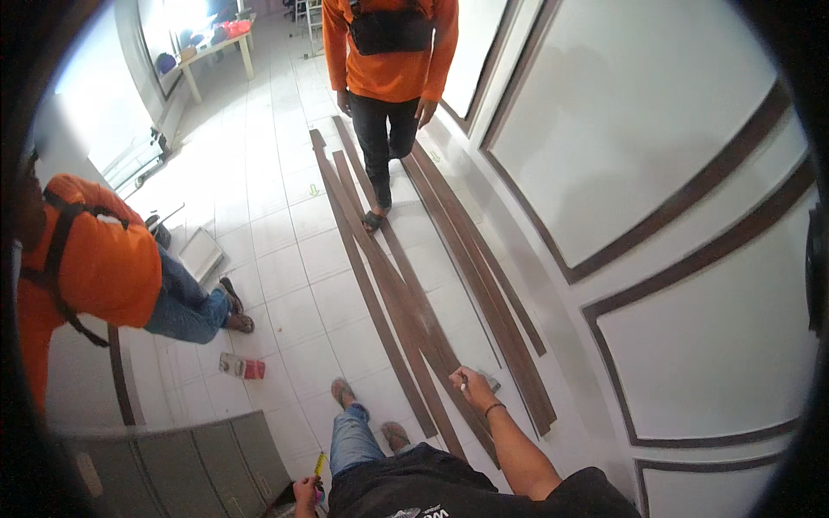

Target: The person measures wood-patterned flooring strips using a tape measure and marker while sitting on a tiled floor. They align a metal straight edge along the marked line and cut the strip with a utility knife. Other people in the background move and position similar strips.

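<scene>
Fingers [457, 375] of the R hand [477, 394], approx 5 o'clock, are curling closed round a slim whitish pen-like stick [464, 385]; the hand is hovering over or resting on the long brown planks [509, 354] – can't tell if it's touching. L hand [305, 492], down at 7 o'clock, is closing its fingers round a tape measure w/ its yellow blade [320, 464] sticking up; finger detail is too small to tell. Planks are lying on the white tiled floor [298, 328], running from 12 down to 5 o'clock, some crossing or overlapping. A co-worker [389, 65] in an orange top is standing amid them at 12, arms hanging. Another co-worker [108, 250], also in orange, is standing at 9 – face kept out of this note. Grey cabinets [194, 462] are lining 7 to 8 o'clock; white wall panels w/ brown trim [691, 363] are filling 2 to 4.
</scene>
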Demonstrator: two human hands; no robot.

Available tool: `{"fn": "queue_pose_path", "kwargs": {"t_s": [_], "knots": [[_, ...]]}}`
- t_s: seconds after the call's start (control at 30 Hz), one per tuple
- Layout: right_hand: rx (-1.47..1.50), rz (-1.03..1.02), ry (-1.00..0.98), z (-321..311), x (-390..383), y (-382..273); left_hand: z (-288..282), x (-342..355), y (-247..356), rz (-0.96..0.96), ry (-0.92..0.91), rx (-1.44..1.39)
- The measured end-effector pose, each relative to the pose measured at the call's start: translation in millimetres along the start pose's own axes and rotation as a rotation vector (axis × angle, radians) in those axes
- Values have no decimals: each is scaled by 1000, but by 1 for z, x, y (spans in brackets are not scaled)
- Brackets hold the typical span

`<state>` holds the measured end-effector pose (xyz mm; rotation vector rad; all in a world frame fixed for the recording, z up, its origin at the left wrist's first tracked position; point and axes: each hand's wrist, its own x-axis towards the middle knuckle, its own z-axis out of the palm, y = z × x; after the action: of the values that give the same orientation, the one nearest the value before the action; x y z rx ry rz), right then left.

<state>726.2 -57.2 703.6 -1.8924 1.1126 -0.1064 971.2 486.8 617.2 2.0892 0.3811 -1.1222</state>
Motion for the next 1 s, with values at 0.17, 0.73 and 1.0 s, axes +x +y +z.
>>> {"fn": "queue_pose_path", "kwargs": {"t_s": [0.17,0.73,1.0], "knots": [[12,57,15,20,90,-19,-9,90,129,36,-70,-134],[482,938,244,129,300,-51,-9,359,677,409,-239,569],[338,491,193,85,543,-167,36,454,894,830,-394,719]]}}
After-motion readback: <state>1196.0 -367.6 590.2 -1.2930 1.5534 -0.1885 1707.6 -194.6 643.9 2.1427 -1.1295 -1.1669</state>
